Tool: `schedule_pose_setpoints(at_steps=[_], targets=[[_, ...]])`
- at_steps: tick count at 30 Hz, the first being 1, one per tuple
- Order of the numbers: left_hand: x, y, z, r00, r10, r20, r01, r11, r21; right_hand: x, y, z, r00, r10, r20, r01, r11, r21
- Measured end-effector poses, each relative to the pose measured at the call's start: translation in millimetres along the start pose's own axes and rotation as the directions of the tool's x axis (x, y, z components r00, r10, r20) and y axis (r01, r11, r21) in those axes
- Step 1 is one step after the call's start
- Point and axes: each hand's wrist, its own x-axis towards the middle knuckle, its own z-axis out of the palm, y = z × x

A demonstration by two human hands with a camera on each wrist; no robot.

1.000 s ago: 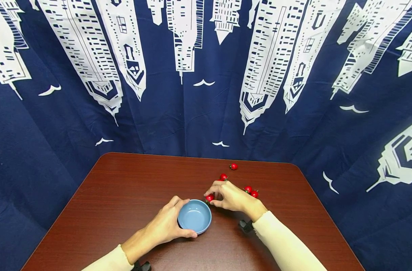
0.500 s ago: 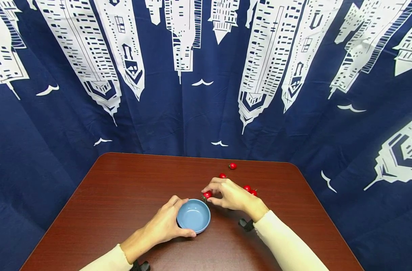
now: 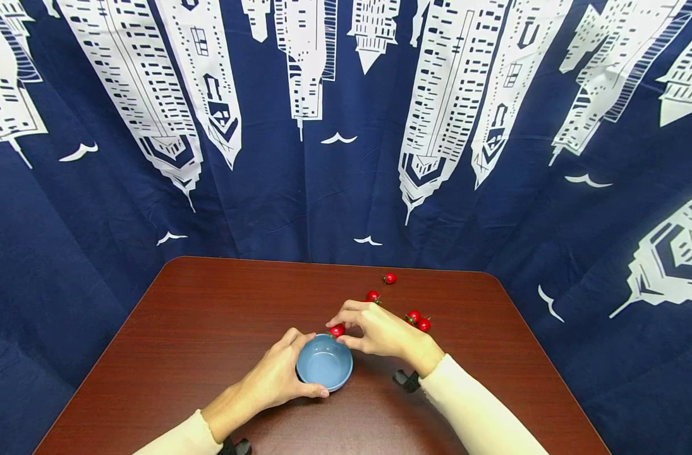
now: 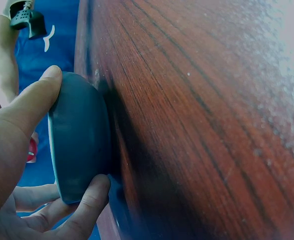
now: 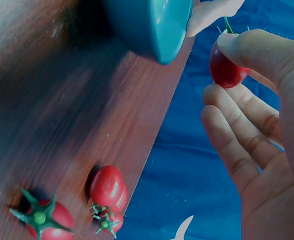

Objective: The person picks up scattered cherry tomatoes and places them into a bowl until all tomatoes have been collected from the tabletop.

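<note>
A small blue bowl [image 3: 324, 366] is at the middle of the wooden table, and my left hand [image 3: 274, 374] grips it from the left, thumb on the near side and fingers on the far side. In the left wrist view the bowl [image 4: 82, 135] shows its outer wall; whether its base touches the table I cannot tell. My right hand [image 3: 374, 330] pinches a red cherry tomato [image 3: 337, 330] at the bowl's far right rim. The right wrist view shows that cherry tomato [image 5: 226, 65] between thumb and fingers, its green stem upward.
On the right of the table [image 3: 226, 303] lie several more cherry tomatoes: one at the back [image 3: 389, 278], one behind the right hand [image 3: 373, 296], and a touching pair, a tomato [image 3: 413, 317] beside another tomato [image 3: 424, 325]. A blue curtain [image 3: 266, 202] hangs behind.
My right hand has lifted the cherry tomato and moved it left to the bowl's rim. The left hand and bowl have stayed nearly still.
</note>
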Motion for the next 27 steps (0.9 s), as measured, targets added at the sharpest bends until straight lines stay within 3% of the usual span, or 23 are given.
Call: schedule_pose_setpoints(at_steps=[14,27], targets=[[-0.9,-0.1,-1.3,1.000,-0.017,0.021,0.017,1.000,-0.022,10,-15,8,0.999,-0.039,0.034,0.039,0.999,-0.017],[0.0,-2.7,0.7,1.000,0.016,-0.008,-0.016,0.999,-0.044,15,-22,19,0.996,-0.051,0.070,0.052,0.999,-0.005]])
